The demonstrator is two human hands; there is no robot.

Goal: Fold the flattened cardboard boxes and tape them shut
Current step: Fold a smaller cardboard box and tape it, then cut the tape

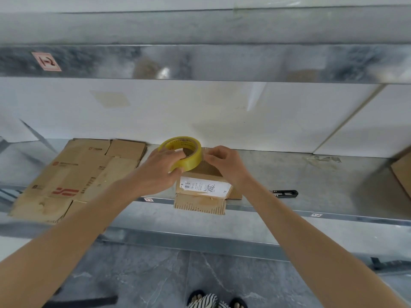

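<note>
A small folded cardboard box with a white label stands at the front edge of the metal shelf, one flap hanging over the edge. My left hand grips a yellow roll of clear tape just above the box, fingers through its core. My right hand pinches the free end of the tape at the roll's right side, over the box top. Flattened cardboard boxes lie in a pile on the shelf to the left.
A black cutter lies on the shelf right of the box. Another cardboard piece shows at the far right. An upper metal shelf hangs overhead. The white wall stands close behind. Feet in sandals stand on the grey floor.
</note>
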